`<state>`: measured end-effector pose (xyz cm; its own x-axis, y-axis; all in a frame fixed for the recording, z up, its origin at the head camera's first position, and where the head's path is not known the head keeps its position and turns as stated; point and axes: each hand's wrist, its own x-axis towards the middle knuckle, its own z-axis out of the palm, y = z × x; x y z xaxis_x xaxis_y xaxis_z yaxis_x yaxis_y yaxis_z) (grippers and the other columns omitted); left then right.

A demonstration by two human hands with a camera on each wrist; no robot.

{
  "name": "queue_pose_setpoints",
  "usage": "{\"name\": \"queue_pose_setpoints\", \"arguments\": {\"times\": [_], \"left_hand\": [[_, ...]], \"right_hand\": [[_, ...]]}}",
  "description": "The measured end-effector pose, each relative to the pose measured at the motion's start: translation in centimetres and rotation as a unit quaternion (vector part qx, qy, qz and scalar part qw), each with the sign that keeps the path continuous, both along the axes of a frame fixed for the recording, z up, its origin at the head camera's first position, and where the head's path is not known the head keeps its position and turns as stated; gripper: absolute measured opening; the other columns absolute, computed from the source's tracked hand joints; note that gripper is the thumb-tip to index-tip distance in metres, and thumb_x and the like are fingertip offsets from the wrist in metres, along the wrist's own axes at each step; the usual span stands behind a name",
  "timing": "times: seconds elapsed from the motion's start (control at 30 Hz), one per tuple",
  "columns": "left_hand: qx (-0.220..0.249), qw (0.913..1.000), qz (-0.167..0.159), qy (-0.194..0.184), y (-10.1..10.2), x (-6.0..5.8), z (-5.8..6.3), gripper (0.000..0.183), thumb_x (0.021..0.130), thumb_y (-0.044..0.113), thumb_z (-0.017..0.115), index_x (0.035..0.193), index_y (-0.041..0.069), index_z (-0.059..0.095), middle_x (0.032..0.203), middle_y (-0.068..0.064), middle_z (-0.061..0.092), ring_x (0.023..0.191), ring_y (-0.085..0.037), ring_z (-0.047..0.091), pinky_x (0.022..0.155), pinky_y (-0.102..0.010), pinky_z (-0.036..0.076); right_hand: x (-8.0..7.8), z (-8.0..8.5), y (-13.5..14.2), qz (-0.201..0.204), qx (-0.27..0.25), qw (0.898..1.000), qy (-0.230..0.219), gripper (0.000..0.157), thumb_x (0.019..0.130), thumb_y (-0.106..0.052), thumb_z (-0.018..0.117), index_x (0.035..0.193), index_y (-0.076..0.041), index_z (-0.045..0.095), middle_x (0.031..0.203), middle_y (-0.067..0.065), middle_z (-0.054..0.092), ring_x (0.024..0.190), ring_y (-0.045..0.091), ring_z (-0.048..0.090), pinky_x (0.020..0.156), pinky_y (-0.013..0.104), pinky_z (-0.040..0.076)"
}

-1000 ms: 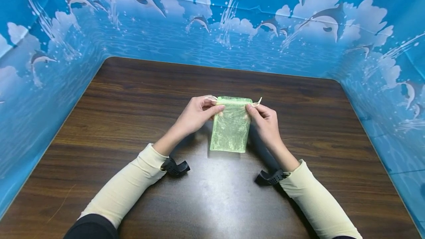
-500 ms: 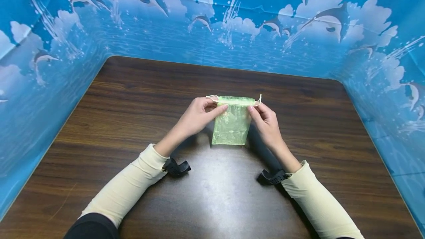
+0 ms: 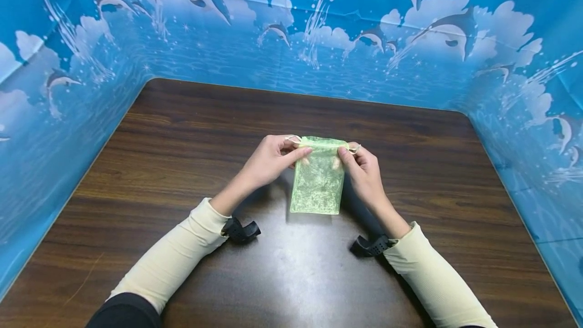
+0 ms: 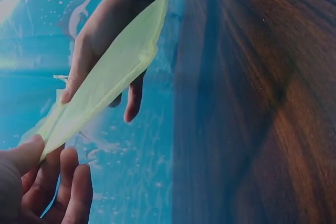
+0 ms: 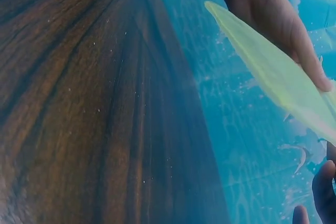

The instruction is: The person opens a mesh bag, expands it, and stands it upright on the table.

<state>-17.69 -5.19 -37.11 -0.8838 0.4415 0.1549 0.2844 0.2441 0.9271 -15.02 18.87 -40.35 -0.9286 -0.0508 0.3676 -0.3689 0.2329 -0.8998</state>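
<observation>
A sheer light-green organza drawstring bag hangs flat above the table, its cord loops sticking out at both top corners. My left hand pinches the upper left corner between thumb and fingers. At the upper right corner, my right hand grips the fabric the same way. Fingertips show faintly through the mesh. In the left wrist view the bag appears nearly edge-on, held by the left thumb and fingers. The right wrist view shows the bag slanting down, the right hand mostly cut off by the frame.
A dark brown wooden table lies under both arms, with a bright reflection near the front. Blue curtains printed with dolphins enclose its back and sides. Black straps are worn on both wrists.
The bag's lower edge swung away half a second ago and now hangs back toward me. The right cord loop has dropped from upright. Both hands keep their hold, nearly in place.
</observation>
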Motion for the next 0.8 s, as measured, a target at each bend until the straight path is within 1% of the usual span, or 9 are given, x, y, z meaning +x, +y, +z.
{"name": "queue_pose_setpoints", "arguments": {"times": [0.1, 0.17, 0.27, 0.3, 0.37, 0.47, 0.57, 0.67, 0.8], "left_hand": [[0.001, 1.0, -0.004, -0.008, -0.03, -0.16, 0.06, 0.021, 0.103, 0.024, 0.068, 0.107, 0.007, 0.078, 0.09, -0.009, 0.078, 0.075, -0.02, 0.072, 0.074, -0.045, 0.062], [0.0, 0.9999, -0.006, -0.013, 0.0, -0.19, 0.14, 0.022, 0.104, 0.024, 0.067, 0.109, 0.006, 0.078, 0.092, -0.009, 0.079, 0.075, -0.023, 0.073, 0.076, -0.05, 0.062], [0.005, 0.9996, -0.007, -0.025, 0.07, -0.18, 0.26, 0.024, 0.105, 0.025, 0.065, 0.109, 0.005, 0.078, 0.094, -0.011, 0.078, 0.074, -0.023, 0.073, 0.078, -0.054, 0.061], [0.006, 0.9996, -0.005, -0.029, 0.08, -0.17, 0.29, 0.025, 0.105, 0.025, 0.065, 0.109, 0.005, 0.078, 0.094, -0.011, 0.078, 0.073, -0.022, 0.073, 0.079, -0.056, 0.061], [0.01, 0.9993, -0.002, -0.035, 0.07, -0.18, 0.33, 0.026, 0.105, 0.026, 0.065, 0.109, 0.005, 0.078, 0.095, -0.011, 0.078, 0.072, -0.02, 0.072, 0.079, -0.056, 0.061], [0.009, 0.9986, -0.01, -0.051, 0.07, -0.18, 0.23, 0.024, 0.105, 0.026, 0.065, 0.11, 0.006, 0.077, 0.098, -0.011, 0.078, 0.076, -0.02, 0.073, 0.081, -0.055, 0.061], [-0.009, 0.998, -0.025, -0.057, 0.15, -0.11, -0.15, 0.021, 0.104, 0.025, 0.066, 0.104, 0.007, 0.076, 0.097, -0.009, 0.078, 0.078, -0.02, 0.073, 0.082, -0.052, 0.061], [-0.024, 0.998, -0.032, -0.048, 0.24, 0.05, -0.46, 0.02, 0.103, 0.024, 0.068, 0.096, 0.008, 0.076, 0.09, -0.006, 0.077, 0.077, -0.018, 0.072, 0.081, -0.05, 0.061], [-0.019, 0.9991, -0.018, -0.034, 0.22, 0.29, -0.42, 0.018, 0.101, 0.024, 0.07, 0.097, 0.009, 0.078, 0.085, -0.005, 0.077, 0.073, -0.021, 0.071, 0.078, -0.052, 0.061]], "right_hand": [[-0.17, 0.09, 0.0, -0.005, -0.011, 1.0, -0.005, 0.025, 0.109, -0.016, 0.054, 0.095, 0.001, 0.066, 0.067, -0.006, 0.059, 0.058, 0.007, 0.045, 0.056, 0.022, 0.036], [-0.24, 0.17, 0.03, -0.007, -0.012, 1.0, -0.013, 0.026, 0.11, -0.017, 0.053, 0.097, 0.001, 0.066, 0.068, -0.004, 0.057, 0.059, 0.008, 0.043, 0.057, 0.022, 0.035], [-0.3, 0.14, 0.15, 0.002, 0.007, 0.999, -0.035, 0.026, 0.109, -0.018, 0.054, 0.097, 0.003, 0.065, 0.073, -0.005, 0.057, 0.065, 0.007, 0.048, 0.06, 0.021, 0.039], [-0.29, 0.16, 0.14, 0.008, 0.016, 0.999, -0.039, 0.026, 0.109, -0.017, 0.055, 0.096, 0.003, 0.066, 0.075, -0.007, 0.059, 0.068, 0.007, 0.051, 0.062, 0.021, 0.042], [-0.28, 0.16, 0.08, 0.017, 0.029, 0.999, -0.042, 0.027, 0.107, -0.015, 0.057, 0.092, 0.004, 0.067, 0.077, -0.007, 0.061, 0.072, 0.006, 0.054, 0.065, 0.021, 0.045], [-0.28, 0.13, -0.05, 0.023, 0.03, 0.999, -0.032, 0.029, 0.106, -0.014, 0.059, 0.085, 0.004, 0.067, 0.074, -0.006, 0.062, 0.069, 0.006, 0.055, 0.062, 0.021, 0.046], [-0.26, 0.11, -0.08, 0.014, 0.025, 0.999, -0.028, 0.031, 0.107, -0.014, 0.057, 0.084, 0.005, 0.065, 0.073, -0.005, 0.06, 0.067, 0.006, 0.054, 0.06, 0.021, 0.045], [-0.15, 0.04, -0.05, 0.02, 0.025, 0.999, -0.042, 0.03, 0.108, -0.015, 0.054, 0.088, 0.004, 0.065, 0.075, -0.007, 0.062, 0.068, 0.005, 0.057, 0.06, 0.021, 0.048], [0.14, 0.01, -0.11, 0.025, 0.033, 0.998, -0.054, 0.034, 0.11, -0.016, 0.051, 0.086, 0.005, 0.063, 0.075, -0.007, 0.06, 0.072, 0.006, 0.057, 0.065, 0.022, 0.049]]}}
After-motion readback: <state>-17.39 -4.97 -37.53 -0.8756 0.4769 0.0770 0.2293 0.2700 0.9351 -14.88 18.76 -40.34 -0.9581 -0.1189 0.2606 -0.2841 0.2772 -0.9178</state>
